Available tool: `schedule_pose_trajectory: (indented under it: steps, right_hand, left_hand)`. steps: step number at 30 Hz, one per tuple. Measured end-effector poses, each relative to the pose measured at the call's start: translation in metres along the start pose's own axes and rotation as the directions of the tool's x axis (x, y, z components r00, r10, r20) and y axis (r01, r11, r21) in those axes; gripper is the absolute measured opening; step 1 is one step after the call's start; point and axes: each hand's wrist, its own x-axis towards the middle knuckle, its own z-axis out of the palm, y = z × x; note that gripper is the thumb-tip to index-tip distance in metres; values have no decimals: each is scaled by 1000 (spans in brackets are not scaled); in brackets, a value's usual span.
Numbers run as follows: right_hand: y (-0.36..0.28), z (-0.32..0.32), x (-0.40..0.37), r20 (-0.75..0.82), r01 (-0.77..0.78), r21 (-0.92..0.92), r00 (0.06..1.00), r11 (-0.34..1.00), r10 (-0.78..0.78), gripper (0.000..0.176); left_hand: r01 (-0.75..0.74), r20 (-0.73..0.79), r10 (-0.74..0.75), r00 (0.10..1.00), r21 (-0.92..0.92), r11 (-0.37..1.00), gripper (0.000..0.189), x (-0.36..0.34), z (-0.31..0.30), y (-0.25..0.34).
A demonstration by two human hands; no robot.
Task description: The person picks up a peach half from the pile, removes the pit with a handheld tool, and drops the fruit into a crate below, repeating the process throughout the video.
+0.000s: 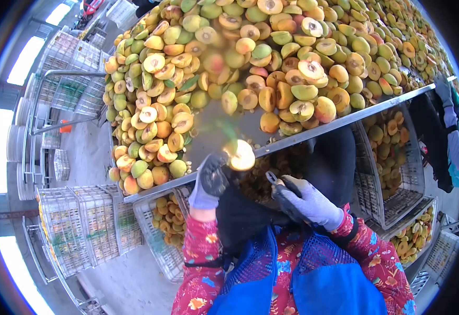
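Observation:
My left hand [211, 176], in a light glove with a dark palm, is closed around a halved yellow peach [241, 156] at the table's near edge. The cut face of that half points up and looks bright. Lower and to the right, my right hand [307, 201], gloved the same way, is wrapped around a small metal pitting tool [271, 178]. Its looped tip points toward the left hand, a short distance from the peach half. Beyond both hands, a large heap of peach halves [229, 58] covers the metal table [203, 134]. Some loose pits lie near the rim.
Crates of peach halves stand below the table, one at left [161, 252] and one at right [368, 178]. Stacked crates [90, 226] and a metal rail [69, 73] stand farther left. Another person's gloved hand [443, 92] is at the table's right end.

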Motion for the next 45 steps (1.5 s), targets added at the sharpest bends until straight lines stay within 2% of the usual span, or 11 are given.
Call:
schedule_pose_trajectory:
  steps: [6, 8, 16, 20, 30, 31, 36, 37, 42, 43, 45]
  right_hand:
    - [-6, 20, -1, -75, 162, -587, 964, 793, -253, 29]
    - [-5, 23, -5, -84, 145, -608, 966, 781, -245, 30]
    - [21, 29, -3, 35, 384, -586, 892, 714, -451, 30]
    - [-1, 20, -7, 263, -397, 353, 911, 847, 317, 38]
    - [21, 3, -13, 604, -652, 623, 752, 432, 264, 39]
    - [42, 5, -9, 764, -761, 637, 644, 121, 25, 39]
    - [34, 4, -10, 747, -772, 634, 629, -56, -215, 41]
    - [26, 2, -13, 702, -710, 704, 685, 38, -196, 42]
    - [47, -12, -13, 636, -634, 769, 771, 77, -5, 43]
    - [46, -15, -12, 599, -614, 776, 789, 145, 136, 42]
    - [41, -14, -11, 546, -589, 783, 805, 199, 232, 40]
  left_hand:
    - [-73, -91, 148, 985, 559, 826, 57, -35, 57, -25]
    - [118, -230, -103, 968, 51, 992, 61, -33, 68, -31]
    - [38, -384, 266, 884, 626, 779, 44, -51, 93, -42]
    - [-118, -172, 385, 907, 774, 622, 42, -47, 102, -39]
    - [-83, 20, 117, 993, 816, 571, 27, -44, 93, -40]
    - [-112, 70, 94, 993, 803, 585, 27, -46, 90, -42]
    - [173, -124, -194, 973, -164, 971, 29, -47, 77, -69]
    - [67, -292, -37, 956, 95, 993, 32, -51, 77, -75]
    - [326, -477, 357, 803, 854, 406, 35, -99, 36, 8]
    - [498, -391, 399, 829, 842, -208, 38, -107, 54, 39]
    - [557, -305, 473, 827, 565, -609, 39, -126, 16, 54]
